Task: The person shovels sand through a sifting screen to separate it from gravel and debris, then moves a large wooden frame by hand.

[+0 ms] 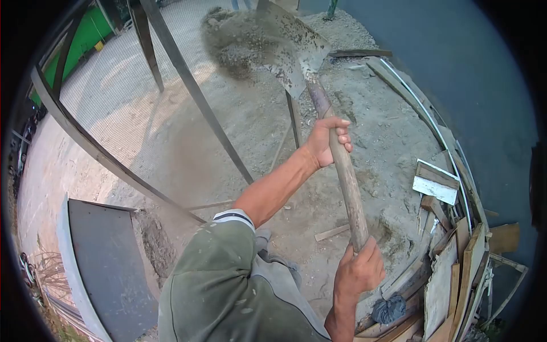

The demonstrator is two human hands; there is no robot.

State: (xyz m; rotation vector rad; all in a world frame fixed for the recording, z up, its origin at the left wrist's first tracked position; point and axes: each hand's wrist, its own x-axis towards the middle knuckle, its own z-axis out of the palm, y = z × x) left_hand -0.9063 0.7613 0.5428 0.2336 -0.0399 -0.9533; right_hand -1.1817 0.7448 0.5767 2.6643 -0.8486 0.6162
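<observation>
Both my hands hold a long-handled shovel point(348, 185) by its worn wooden shaft. My left hand point(330, 141) is wrapped round the upper part of the shaft, below the blade. Lower down, my right hand point(363, 267) grips the shaft near its end. The metal blade point(307, 51) is raised at the top of the view, spattered with grit. A clump of sandy gravel point(239, 45) is in the air left of the blade, in front of a mesh screen point(142, 114) in a wooden frame.
The leaning screen's frame post point(194, 94) stands left of my arms. Sandy ground point(376, 137) lies below the shovel. Scrap boards point(461, 268) are stacked along a wall point(456, 74) on the right. A grey metal sheet point(105, 256) is at lower left.
</observation>
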